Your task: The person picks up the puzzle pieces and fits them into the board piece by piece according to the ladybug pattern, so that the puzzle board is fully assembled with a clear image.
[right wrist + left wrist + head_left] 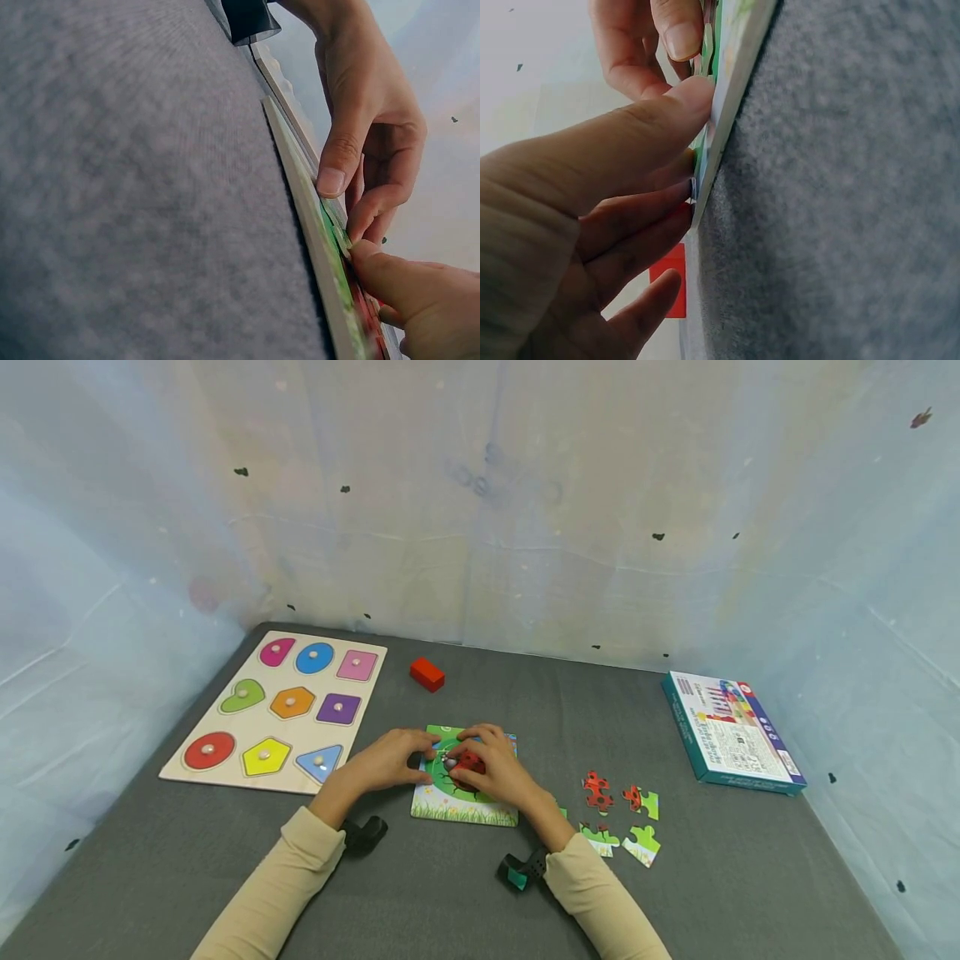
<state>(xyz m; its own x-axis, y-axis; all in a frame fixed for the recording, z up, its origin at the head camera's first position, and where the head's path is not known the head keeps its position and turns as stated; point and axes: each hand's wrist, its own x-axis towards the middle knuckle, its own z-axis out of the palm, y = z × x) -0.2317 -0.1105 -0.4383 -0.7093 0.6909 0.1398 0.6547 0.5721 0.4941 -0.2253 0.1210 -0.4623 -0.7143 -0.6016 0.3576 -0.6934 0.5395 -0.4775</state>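
Note:
A small jigsaw board (465, 814) with a green, flowered picture lies on the grey table. Red ladybug pieces (471, 762) show in its middle, partly covered by my right hand (498, 768). The right thumb and fingertips pinch a puzzle piece (341, 238) at the board's surface; its full outline is hidden. My left hand (393, 758) rests at the board's left side, fingers spread and fairly straight. In the left wrist view, the left thumb (694, 94) touches the board's face and the other fingertips meet its edge.
Several loose jigsaw pieces (597, 789) lie right of the board. A wooden shape board with knobbed pieces (247, 718) stands at the left, a red block (427, 674) behind. Near the right edge lies a box (738, 731). A pale sheet (480, 527) hangs behind the table.

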